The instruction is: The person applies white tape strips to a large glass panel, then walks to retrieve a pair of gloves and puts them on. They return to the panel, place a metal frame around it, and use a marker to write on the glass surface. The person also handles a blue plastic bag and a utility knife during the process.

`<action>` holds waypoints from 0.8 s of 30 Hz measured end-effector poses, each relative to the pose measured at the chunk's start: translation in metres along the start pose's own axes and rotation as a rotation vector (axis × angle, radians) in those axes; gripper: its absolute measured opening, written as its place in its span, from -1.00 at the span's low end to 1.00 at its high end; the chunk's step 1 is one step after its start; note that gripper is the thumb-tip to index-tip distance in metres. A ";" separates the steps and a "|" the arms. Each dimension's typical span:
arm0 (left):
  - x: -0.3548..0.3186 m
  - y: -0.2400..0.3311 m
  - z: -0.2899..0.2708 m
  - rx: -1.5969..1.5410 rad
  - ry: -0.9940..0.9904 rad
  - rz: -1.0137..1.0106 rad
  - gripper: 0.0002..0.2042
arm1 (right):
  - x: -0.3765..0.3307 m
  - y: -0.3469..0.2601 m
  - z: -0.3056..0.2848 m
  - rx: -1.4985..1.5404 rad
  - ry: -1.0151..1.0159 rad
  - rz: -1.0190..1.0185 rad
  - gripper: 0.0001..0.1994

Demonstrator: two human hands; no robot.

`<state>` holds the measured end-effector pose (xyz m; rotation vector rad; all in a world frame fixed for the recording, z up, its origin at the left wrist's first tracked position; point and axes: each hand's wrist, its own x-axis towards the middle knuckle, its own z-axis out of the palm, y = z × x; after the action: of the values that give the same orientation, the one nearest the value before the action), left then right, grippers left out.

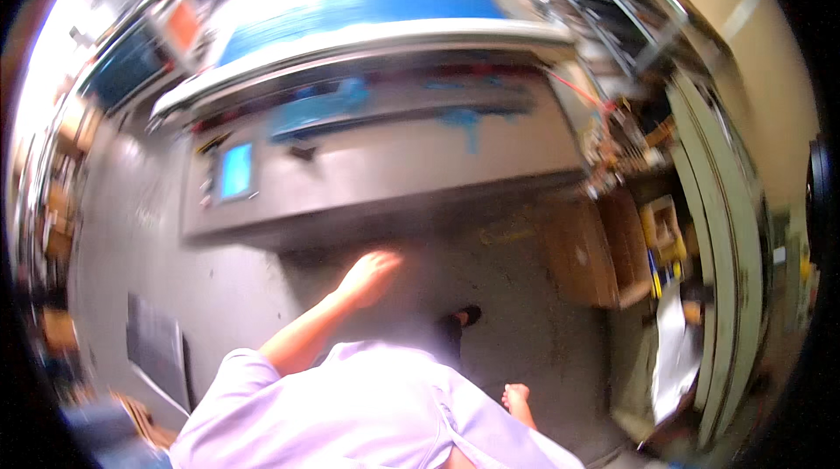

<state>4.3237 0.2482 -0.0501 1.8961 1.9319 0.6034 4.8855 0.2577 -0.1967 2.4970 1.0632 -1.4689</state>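
Left hand [371,276] is out in front of the body, palm and fingers smeared by blur; nothing shows in it, but I can't tell how far the fingers are curled. Right hand [518,401] hangs low beside the lavender shirt [350,408], well apart from the left; only part of it shows, fingers look bent, can't tell if they hold anything. The two hands aren't together and neither shows contact with anything.

Nearest thing: wide machine [420,163], straight ahead of both hands, past a gap. Its long axis runs left to right, across the reach, lower front edge toward the person. Left hand is clearly nearer; right hand is farther back. Lit touchscreen [235,171] sits on the machine ahead and left of the left hand, long side pointing away from the person.

Beyond that, a pale rail [394,36], then a blue bed [376,1]. Off to the right hand's right, ahead: open cardboard box [582,246].
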 end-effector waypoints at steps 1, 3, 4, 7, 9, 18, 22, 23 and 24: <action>-0.078 -0.022 -0.012 -0.034 -0.026 -0.191 -0.50 | -0.010 0.000 0.007 0.018 0.024 0.026 -0.81; -0.204 -0.068 -0.052 0.001 -0.071 -0.549 -0.56 | -0.008 -0.013 0.038 0.053 0.058 0.163 -0.82; -0.272 -0.088 -0.064 0.033 -0.099 -0.752 -0.61 | -0.009 -0.033 0.055 0.023 0.092 0.279 -0.82; -0.443 -0.136 -0.110 0.154 0.074 -1.141 -0.64 | -0.050 -0.092 0.152 -0.047 0.041 0.051 -0.78; -0.505 -0.155 -0.144 0.153 0.195 -1.292 -0.65 | -0.078 -0.120 0.221 0.078 -0.207 -0.147 -0.70; -0.547 -0.265 -0.175 -0.285 0.515 -1.017 -0.53 | -0.259 -0.287 0.525 -0.801 -0.583 -0.695 -0.71; -0.654 -0.342 -0.204 -0.382 0.749 -1.135 -0.53 | -0.350 -0.339 0.685 -1.503 -0.792 -1.044 -0.78; -0.695 -0.349 -0.203 -0.420 0.832 -1.316 -0.55 | -0.384 -0.350 0.721 -1.576 -0.898 -1.131 -0.78; -0.747 -0.355 -0.204 -0.479 1.053 -1.483 -0.59 | -0.423 -0.360 0.779 -1.544 -1.037 -1.178 -0.78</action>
<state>3.9365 -0.5088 -0.0971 -0.5236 2.6150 1.3650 3.9593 0.0166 -0.1864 -0.0374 2.0600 -0.8787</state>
